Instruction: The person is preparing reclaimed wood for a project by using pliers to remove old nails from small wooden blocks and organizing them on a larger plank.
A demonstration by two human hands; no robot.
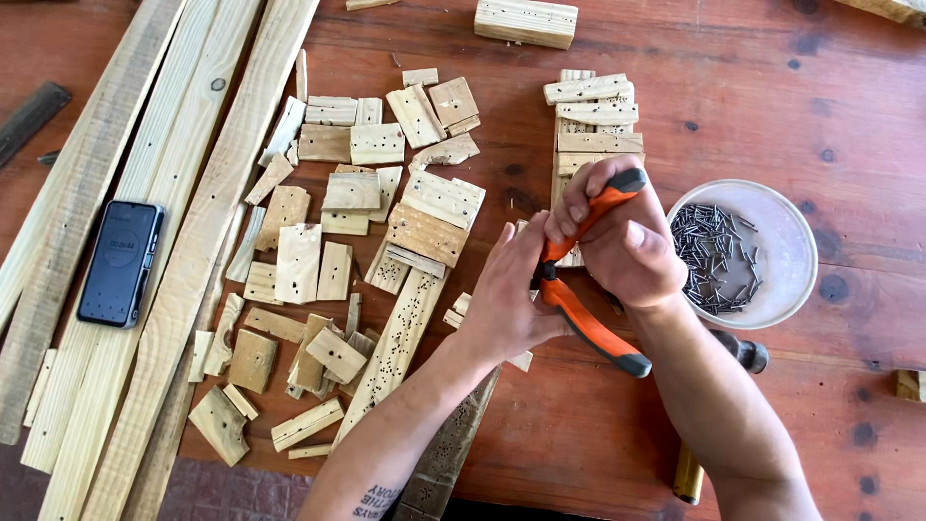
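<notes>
Both our hands meet near the middle of the red-brown wooden table (772, 87). Our right hand (627, 246) is clenched around the upper orange handle of a pair of pliers (584, 314), whose lower handle juts toward the near edge. Our left hand (506, 289) is curled just beside the pliers' head, fingers closed on something small that we cannot make out. Behind the hands stands a neat stack of pale wood strips (593, 121). Left of them, many nail-holed wood offcuts (357, 241) lie scattered. Long planks (164, 193) run along the left edge, with a dark phone (120, 262) resting on them. Just right of our right hand sits a white bowl (786, 232) holding nails (714, 256). A hammer (719, 415) lies under our right forearm.
</notes>
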